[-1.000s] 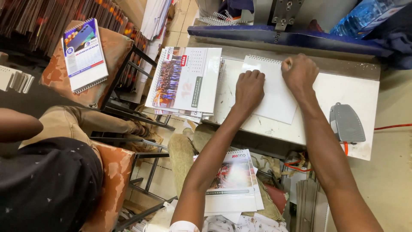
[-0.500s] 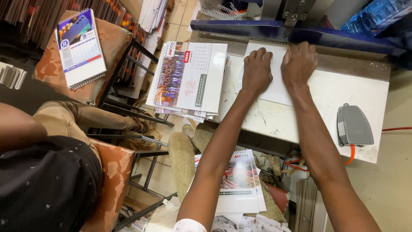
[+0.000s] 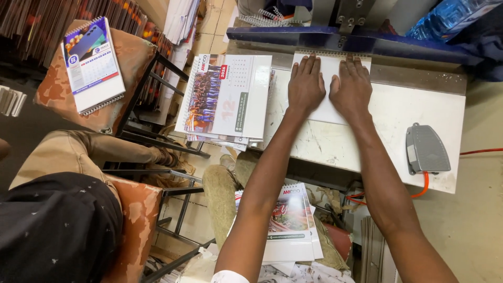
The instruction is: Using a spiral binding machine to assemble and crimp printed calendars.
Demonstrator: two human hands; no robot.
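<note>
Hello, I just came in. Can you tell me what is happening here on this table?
A person presses both hands flat on a white stack of paper sheets lying on a worn white work table. The left hand and right hand lie side by side, pushing the stack's far edge under the blue metal bar of a machine. A pile of spiral-bound calendars lies left of the hands, and a grey pedal switch lies to the right.
</note>
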